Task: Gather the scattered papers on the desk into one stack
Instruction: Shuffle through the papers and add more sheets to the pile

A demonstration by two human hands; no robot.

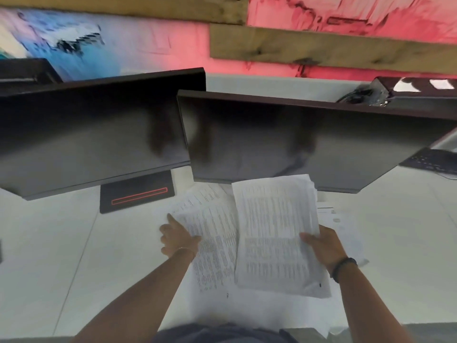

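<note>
My right hand grips a sheaf of printed papers by its right edge and holds it lifted over the white desk. My left hand rests flat on the left edge of more printed sheets lying on the desk; its fingers are spread and press on the paper. A further sheet pokes out on the desk behind my right hand. More white paper lies near the desk's front edge, under the held sheaf.
Two dark monitors stand close behind the papers, with the left one's black stand base on the desk. A black keyboard lies at the far right. A painted wall with wooden planks rises behind.
</note>
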